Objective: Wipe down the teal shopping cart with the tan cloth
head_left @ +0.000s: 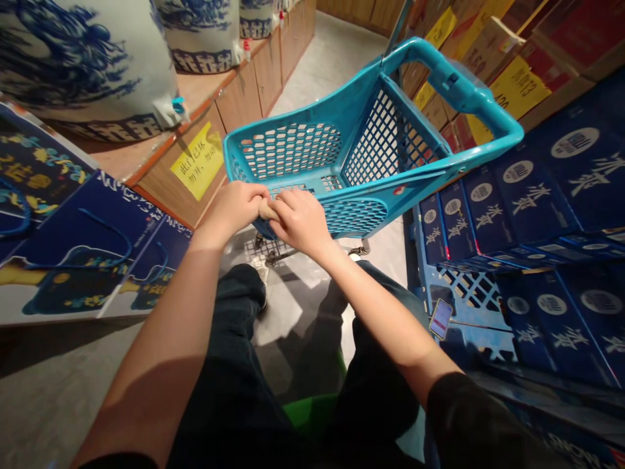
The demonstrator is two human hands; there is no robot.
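Observation:
My left hand (pixel 233 210) and my right hand (pixel 303 220) are close together at the near rim of a blue plastic shopping cart (pixel 424 174). Both are closed, with a small pale beige bundle (pixel 267 210) pinched between them. It looks like a crumpled cloth, though the fingers cover most of it. Whether it touches the rim, I cannot tell. The cart's basket has perforated walls, and its handle points away to the upper right.
Large blue-and-white jars (pixel 88 65) stand on a wooden cabinet (pixel 234 111) at left, above blue gift bags (pixel 97 228). Stacked blue boxes (pixel 551 176) line the right. A phone (pixel 441 319) rests near a blue pallet (pixel 469 286). Something green (pixel 310 413) shows between my legs.

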